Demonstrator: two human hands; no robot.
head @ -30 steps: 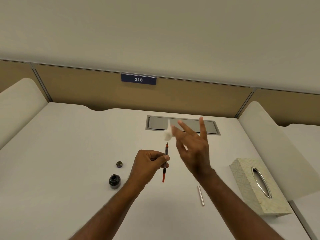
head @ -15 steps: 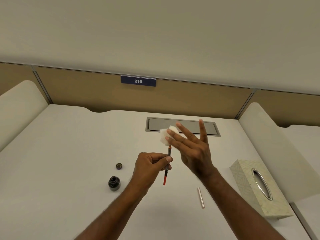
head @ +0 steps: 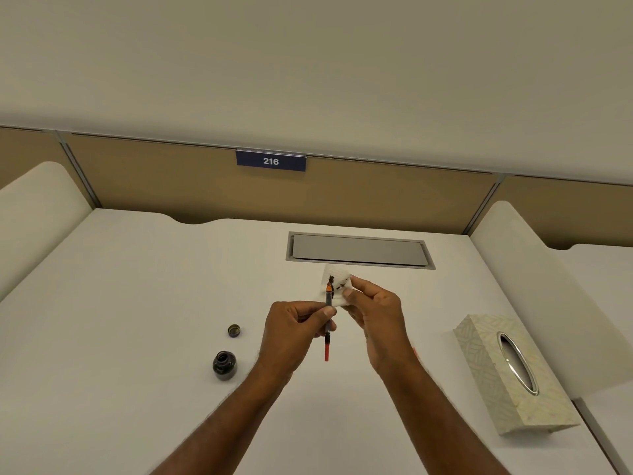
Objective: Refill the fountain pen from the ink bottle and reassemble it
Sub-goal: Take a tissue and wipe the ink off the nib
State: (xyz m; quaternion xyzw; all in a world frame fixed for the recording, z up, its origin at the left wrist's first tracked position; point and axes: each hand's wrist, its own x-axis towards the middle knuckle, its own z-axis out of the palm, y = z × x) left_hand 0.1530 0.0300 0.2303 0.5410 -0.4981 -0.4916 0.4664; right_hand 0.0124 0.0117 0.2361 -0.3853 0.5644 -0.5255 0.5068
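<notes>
Head view: left hand (head: 294, 327) pinches the slim, light, rigid pen section (head: 328, 323) mid-shaft; right hand (head: 373, 313) clamps soft ink-marked tissue (head: 334, 289) behind its delicate, wet nib.

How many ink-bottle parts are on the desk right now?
2: the open ink bottle left of the left hand, and its cap just behind it. None seems hidden.

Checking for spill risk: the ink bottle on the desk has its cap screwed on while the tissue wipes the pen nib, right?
Not quite. In the head view the ink bottle stands open; its cap lies on the desk behind it. The tissue is at the pen nib.
</notes>
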